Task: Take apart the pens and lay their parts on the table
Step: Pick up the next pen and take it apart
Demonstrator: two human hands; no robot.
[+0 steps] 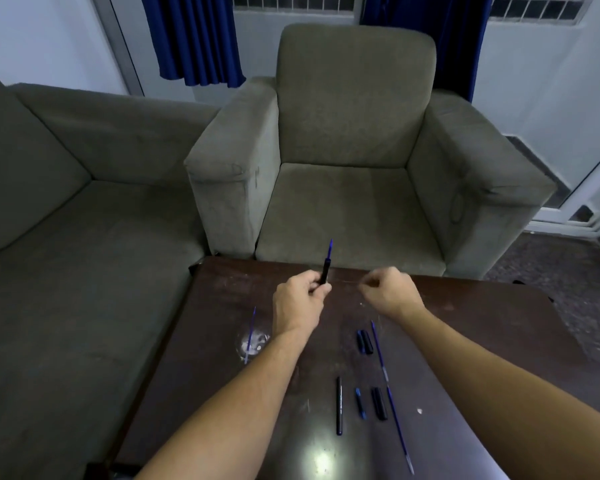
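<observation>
The left hand [300, 299] pinches the pen [326, 266] upright, refill pointing away; the right hand [388, 289], loosely curled, is just beside.

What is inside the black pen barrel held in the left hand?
A blue refill sticks up out of the top of the black pen barrel gripped by the left hand. How far it runs down inside is hidden by the barrel and the fingers.

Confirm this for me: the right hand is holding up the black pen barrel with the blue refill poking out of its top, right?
Not quite. The head view shows the left hand holding up the black pen barrel with the blue refill poking out of its top. The right hand is curled beside it, apart from the barrel.
</observation>
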